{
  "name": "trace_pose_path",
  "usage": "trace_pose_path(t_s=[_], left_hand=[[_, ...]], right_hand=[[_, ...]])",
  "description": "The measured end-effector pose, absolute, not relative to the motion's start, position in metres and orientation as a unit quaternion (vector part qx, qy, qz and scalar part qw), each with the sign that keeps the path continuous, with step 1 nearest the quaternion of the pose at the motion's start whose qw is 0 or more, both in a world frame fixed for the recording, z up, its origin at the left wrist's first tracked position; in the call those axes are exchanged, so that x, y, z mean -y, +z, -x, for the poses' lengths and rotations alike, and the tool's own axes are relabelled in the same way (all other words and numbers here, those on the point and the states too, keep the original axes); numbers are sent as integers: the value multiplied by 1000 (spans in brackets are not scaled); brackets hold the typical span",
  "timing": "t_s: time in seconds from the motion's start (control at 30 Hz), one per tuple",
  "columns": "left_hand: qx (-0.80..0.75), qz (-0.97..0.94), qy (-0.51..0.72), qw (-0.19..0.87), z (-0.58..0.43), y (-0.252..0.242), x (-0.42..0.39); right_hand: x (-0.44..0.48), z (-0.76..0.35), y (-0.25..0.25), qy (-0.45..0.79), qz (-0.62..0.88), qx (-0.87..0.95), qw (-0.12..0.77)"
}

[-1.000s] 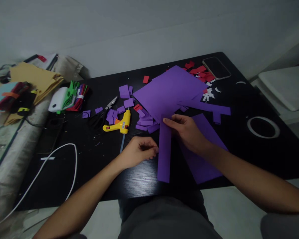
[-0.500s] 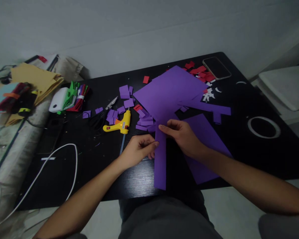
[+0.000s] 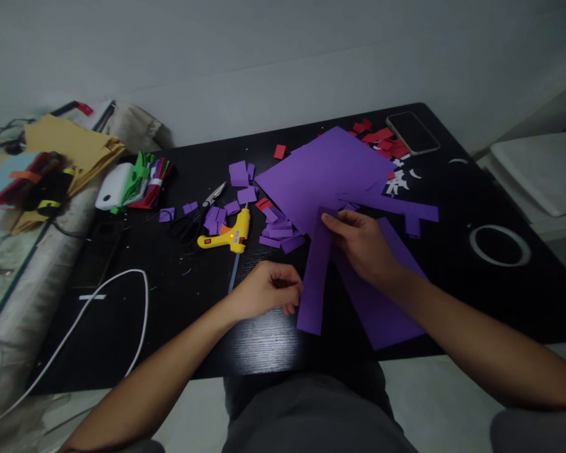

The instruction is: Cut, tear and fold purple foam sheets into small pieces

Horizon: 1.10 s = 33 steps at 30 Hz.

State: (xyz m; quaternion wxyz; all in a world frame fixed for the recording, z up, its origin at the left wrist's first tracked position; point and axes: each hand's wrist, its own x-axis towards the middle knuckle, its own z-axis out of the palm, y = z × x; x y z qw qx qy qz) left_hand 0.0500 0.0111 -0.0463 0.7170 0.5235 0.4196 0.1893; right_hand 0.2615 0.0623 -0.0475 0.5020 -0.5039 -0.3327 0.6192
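A long purple paper strip point(image 3: 315, 277) stands up at a slant over the table's front part. My right hand point(image 3: 361, 242) pinches its upper end, thumb on the near face and fingers behind. My left hand point(image 3: 268, 288) is curled at the strip's left edge, low down, thumb and fingertips meeting that edge. A large purple sheet point(image 3: 325, 170) lies beyond the hands. Another purple sheet point(image 3: 391, 302) lies under my right hand and forearm. Small folded purple pieces point(image 3: 278, 231) are heaped left of the strip.
A yellow glue gun point(image 3: 226, 238) and scissors point(image 3: 207, 204) lie left of centre. Red scraps point(image 3: 391, 146), white scraps point(image 3: 397, 182) and a phone point(image 3: 412, 132) sit at the back right. A white ring point(image 3: 500, 245) lies right; a white cable point(image 3: 144, 308) loops left.
The strip's top has moved right and its lower end has risen and tilted. My right hand has moved right with it. My left hand has shifted slightly down along the edge.
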Motion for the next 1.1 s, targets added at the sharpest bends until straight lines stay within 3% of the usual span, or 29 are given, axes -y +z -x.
trace_pose_path(t_s=[0.5, 0.8, 1.1], left_hand=[[-380, -534, 94, 749, -40, -42, -13], [-429, -529, 286, 674, -46, -41, -20], [-479, -540, 320, 614, -48, -43, -22]], right_hand=[[-73, -270, -48, 591, 511, 296, 548], [-48, -251, -45, 645, 494, 321, 487], [-38, -247, -43, 641, 490, 403, 433]])
